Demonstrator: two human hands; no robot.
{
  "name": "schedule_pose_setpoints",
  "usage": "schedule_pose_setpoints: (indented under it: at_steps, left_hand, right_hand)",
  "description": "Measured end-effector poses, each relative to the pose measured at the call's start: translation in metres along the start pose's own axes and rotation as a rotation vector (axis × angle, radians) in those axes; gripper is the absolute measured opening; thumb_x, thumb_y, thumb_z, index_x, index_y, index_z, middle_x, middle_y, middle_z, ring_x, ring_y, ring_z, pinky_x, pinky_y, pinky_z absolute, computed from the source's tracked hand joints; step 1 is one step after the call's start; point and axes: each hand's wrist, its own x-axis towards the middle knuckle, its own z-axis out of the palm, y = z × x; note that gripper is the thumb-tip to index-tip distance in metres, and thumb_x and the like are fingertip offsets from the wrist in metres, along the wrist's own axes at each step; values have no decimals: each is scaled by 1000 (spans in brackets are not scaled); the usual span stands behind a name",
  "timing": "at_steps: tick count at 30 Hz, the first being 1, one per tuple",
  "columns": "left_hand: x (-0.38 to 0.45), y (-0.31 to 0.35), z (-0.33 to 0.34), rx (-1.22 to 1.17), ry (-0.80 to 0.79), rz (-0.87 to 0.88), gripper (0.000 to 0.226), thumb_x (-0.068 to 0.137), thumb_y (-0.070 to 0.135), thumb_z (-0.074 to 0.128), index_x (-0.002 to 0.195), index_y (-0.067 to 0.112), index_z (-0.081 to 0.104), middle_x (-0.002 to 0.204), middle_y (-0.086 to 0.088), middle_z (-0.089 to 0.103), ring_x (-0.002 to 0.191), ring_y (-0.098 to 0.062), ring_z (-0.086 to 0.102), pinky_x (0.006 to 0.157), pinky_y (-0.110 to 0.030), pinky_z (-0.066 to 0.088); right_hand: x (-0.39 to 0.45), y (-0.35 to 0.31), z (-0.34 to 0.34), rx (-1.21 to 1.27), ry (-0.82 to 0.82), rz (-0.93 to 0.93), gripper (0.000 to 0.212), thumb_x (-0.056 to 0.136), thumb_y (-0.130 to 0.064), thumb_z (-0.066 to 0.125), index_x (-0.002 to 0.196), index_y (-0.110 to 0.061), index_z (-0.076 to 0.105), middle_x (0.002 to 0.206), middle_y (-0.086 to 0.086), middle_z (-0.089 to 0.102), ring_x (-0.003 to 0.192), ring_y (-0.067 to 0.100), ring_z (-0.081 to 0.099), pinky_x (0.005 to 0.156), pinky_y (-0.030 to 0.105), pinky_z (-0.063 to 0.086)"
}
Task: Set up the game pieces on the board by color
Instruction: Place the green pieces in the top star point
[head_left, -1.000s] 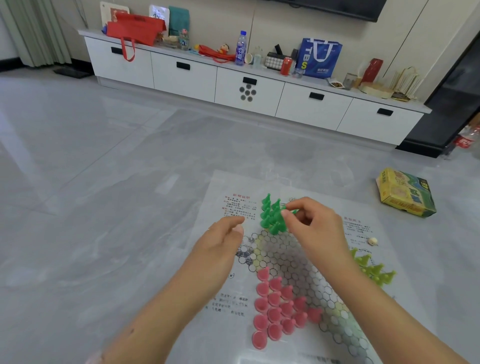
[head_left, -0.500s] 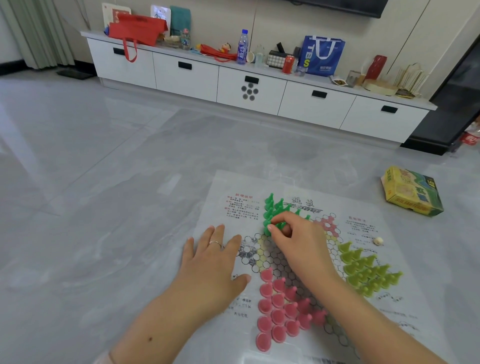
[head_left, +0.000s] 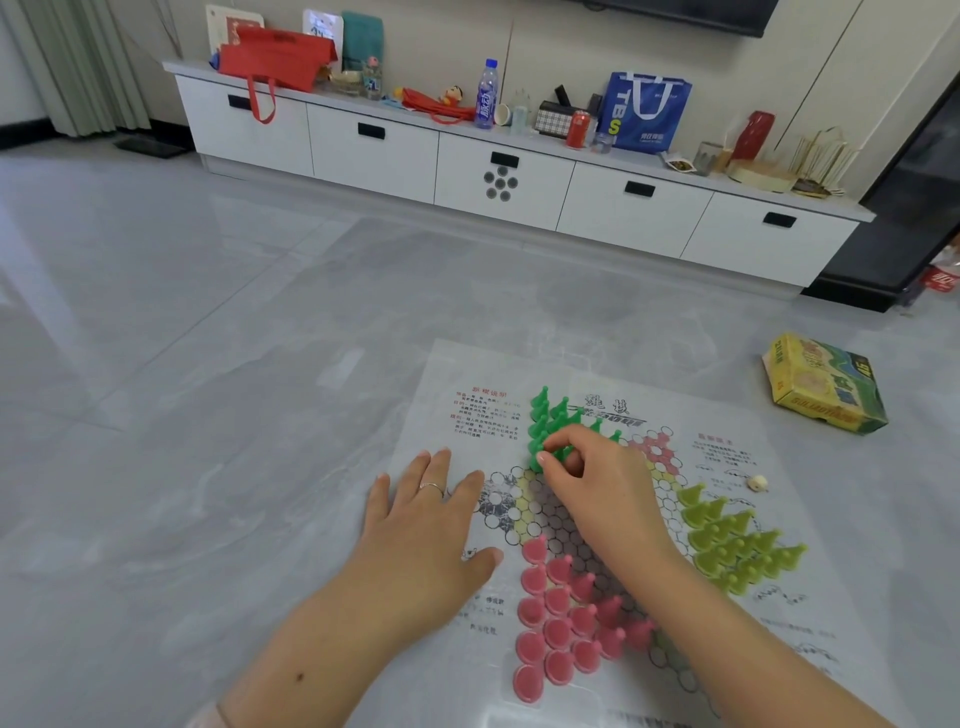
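Left hand (head_left: 423, 525) lies flat with fingers spread on the board (head_left: 810, 587). Right hand (head_left: 597, 483) pinches a green piece (head_left: 558, 451) among the green pieces (head_left: 545, 415) on the far corner. Pink pieces (head_left: 563, 618) sit near, yellow pieces (head_left: 737, 545) at right.

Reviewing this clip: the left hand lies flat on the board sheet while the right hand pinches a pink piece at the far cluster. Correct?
Not quite. In the head view the right hand pinches a green piece, not a pink one; the pink pieces sit untouched nearer the person. The left hand does lie flat on the board sheet.
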Motion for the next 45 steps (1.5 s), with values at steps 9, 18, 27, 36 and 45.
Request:
schedule_pose_setpoints:
  at_steps: [9,18,27,36,45]
  left_hand:
    - [-1,0,-6,-84,233,-27,64,92,47,37,145,32,4,156,4,-1,144,-16,-2,117,-38,5]
    - [-7,-2,-4,-25,201,-48,61,93,48,31,144,35,1,156,4,-4,144,-16,-7,118,-39,2]
    - [-9,-1,-12,23,236,-75,62,92,49,33,145,33,5,155,3,6,143,-15,9,116,-33,15]
    - [-11,-2,-3,27,205,-19,57,92,48,32,144,36,10,155,6,7,143,-13,10,115,-30,13]
    - [-14,-5,2,96,126,-14,60,94,50,25,145,38,-5,156,4,-10,144,-15,-6,118,-38,4]
  right_hand:
    - [-1,-2,-3,-12,-28,16,11,87,-21,61,96,-17,66,52,-14,45,47,2,43,52,8,40]
    - [-7,15,-75,83,230,28,9,88,-22,57,82,-24,63,60,-4,62,52,8,53,52,15,41]
    - [-10,146,-125,-454,-144,285,26,89,-21,55,114,-24,61,113,8,54,107,28,52,86,28,38]
    - [2,128,-121,-479,-214,35,17,91,-13,51,103,-17,64,98,-1,54,98,19,55,71,18,30]
    - [-18,18,-76,-337,-392,-316,24,92,-27,51,115,-25,53,106,-13,57,94,1,48,85,16,41]
